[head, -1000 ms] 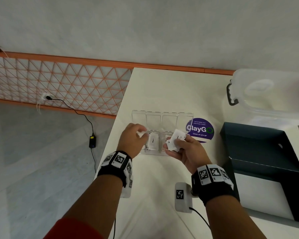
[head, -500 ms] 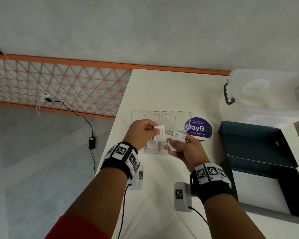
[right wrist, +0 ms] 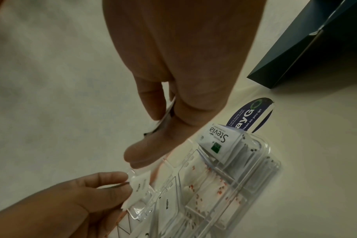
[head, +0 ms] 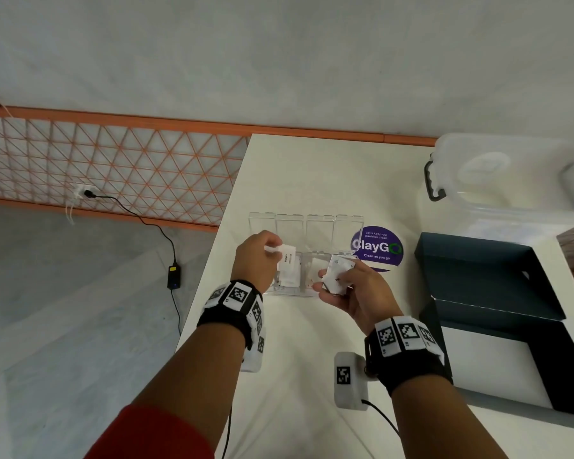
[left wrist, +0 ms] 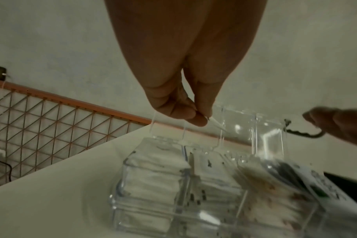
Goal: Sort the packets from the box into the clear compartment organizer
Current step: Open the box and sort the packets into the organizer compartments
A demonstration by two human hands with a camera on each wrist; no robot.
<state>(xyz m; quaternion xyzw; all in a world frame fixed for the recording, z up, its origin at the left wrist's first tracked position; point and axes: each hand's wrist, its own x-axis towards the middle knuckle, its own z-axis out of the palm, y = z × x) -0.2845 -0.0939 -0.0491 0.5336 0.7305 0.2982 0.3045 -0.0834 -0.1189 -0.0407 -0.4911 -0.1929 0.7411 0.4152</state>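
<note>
Our left hand (head: 257,260) pinches one white packet (head: 287,256) by its edge just above the clear organizer (head: 307,256), over its left compartments. Our right hand (head: 352,293) curls around a few more packets (head: 337,274) beside the organizer's right end.

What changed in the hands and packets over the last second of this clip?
The left hand, earlier down at the organizer with its fingers in a left compartment, now pinches one white packet that it took from the right hand's stack and holds over a left compartment. The right hand keeps gripping the remaining packets at the organizer's front. The organizer, purple sticker and dark box stayed put.
</note>
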